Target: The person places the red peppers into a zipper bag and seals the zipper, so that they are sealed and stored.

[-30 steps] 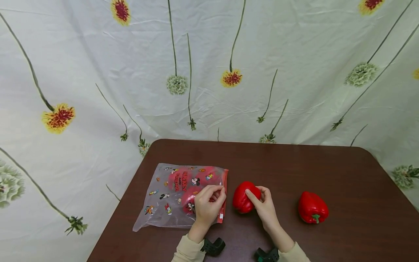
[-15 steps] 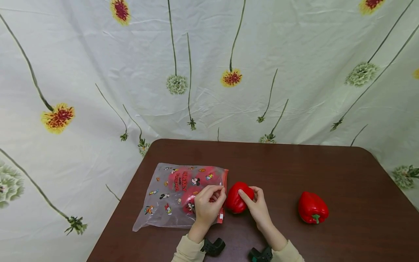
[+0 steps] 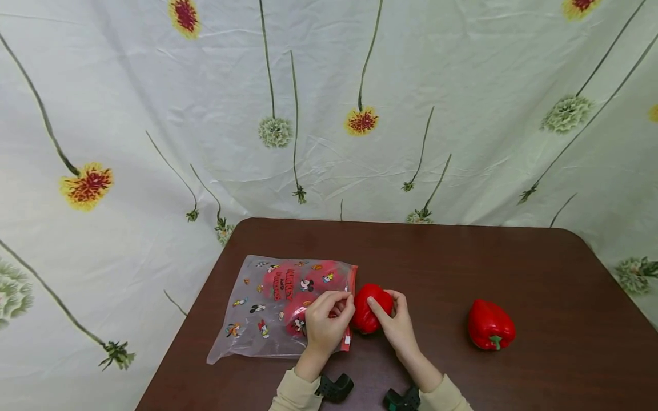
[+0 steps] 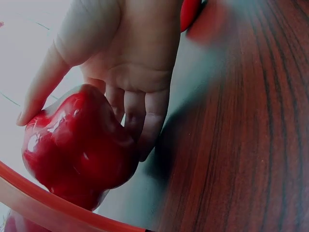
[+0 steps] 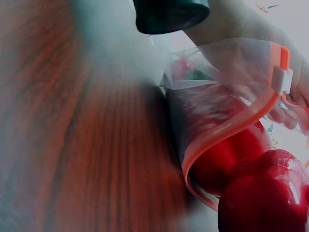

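A clear zip bag [image 3: 241, 337] with cartoon prints and a red zip edge lies on the left of the table, its open mouth facing right. Several red, rounded things show through it; one of them [image 5: 217, 164] is close behind the rim in the right wrist view. At the mouth my left hand [image 3: 326, 322] pinches the upper edge between thumb and fingertips. My right hand [image 3: 400, 328] grips a red bell pepper [image 3: 367, 313], thumb on the near side, right at the opening. In the left wrist view this pepper [image 4: 82, 150] overlaps the orange-red rim [image 4: 63, 208].
Another red bell pepper [image 3: 490, 325] with a green stem lies to the right on the brown table [image 3: 437, 257]. A white slider [image 5: 281, 80] sits on the zip edge. Behind the table hangs a flower-printed cloth [image 3: 329, 160]. Both wrists wear dark devices.
My right hand has carried the bell pepper leftward to the bag's mouth. The left hand has kept its hold on the edge, and the other pepper has stayed put.
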Demonstrator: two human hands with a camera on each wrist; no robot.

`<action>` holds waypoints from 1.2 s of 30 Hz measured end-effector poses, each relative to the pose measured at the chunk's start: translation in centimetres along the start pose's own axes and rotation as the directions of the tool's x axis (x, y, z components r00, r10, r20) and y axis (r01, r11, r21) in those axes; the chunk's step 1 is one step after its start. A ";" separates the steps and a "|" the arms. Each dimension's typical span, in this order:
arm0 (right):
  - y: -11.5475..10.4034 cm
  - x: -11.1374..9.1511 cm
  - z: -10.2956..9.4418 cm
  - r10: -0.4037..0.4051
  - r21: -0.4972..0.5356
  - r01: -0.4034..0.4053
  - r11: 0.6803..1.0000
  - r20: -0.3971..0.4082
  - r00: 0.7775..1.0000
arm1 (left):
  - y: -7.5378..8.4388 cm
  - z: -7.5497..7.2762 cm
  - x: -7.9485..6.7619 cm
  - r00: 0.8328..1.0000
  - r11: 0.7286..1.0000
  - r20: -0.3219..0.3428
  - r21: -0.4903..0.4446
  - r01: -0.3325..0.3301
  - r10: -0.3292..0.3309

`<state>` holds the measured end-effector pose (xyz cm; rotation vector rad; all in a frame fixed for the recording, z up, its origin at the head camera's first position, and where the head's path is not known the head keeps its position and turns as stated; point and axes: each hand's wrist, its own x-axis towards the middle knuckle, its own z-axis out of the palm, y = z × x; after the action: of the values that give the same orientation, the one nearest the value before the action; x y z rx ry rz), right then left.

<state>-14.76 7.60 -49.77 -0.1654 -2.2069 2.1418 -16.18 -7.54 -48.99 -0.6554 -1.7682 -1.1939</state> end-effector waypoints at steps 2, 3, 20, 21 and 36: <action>0.0 -0.2 0.1 -0.012 -0.016 0.012 1.000 0.016 1.000 | 0.1 0.0 0.0 1.000 1.000 0.001 -0.004 0.001 -0.001; 0.0 -0.2 0.2 -0.020 -0.026 0.021 0.999 0.032 0.999 | 0.1 0.0 0.0 1.000 1.000 0.001 -0.006 0.001 -0.001; 0.1 -0.4 -0.4 -0.028 0.110 0.002 0.994 0.240 0.970 | 0.1 0.0 0.0 1.000 1.000 0.005 -0.018 0.018 -0.018; 0.1 -0.4 -0.4 -0.027 0.120 -0.001 0.993 0.234 0.972 | 0.1 0.0 0.0 1.000 1.000 0.004 -0.019 0.017 -0.017; 0.6 -0.4 -0.1 -0.068 0.138 0.040 0.990 0.199 0.978 | -0.4 0.1 -0.3 1.000 1.000 0.012 -0.023 -0.012 0.012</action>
<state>-14.31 7.62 -50.32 0.1253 -2.1281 2.3619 -16.38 -7.54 -49.44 -0.6874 -1.7601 -1.2061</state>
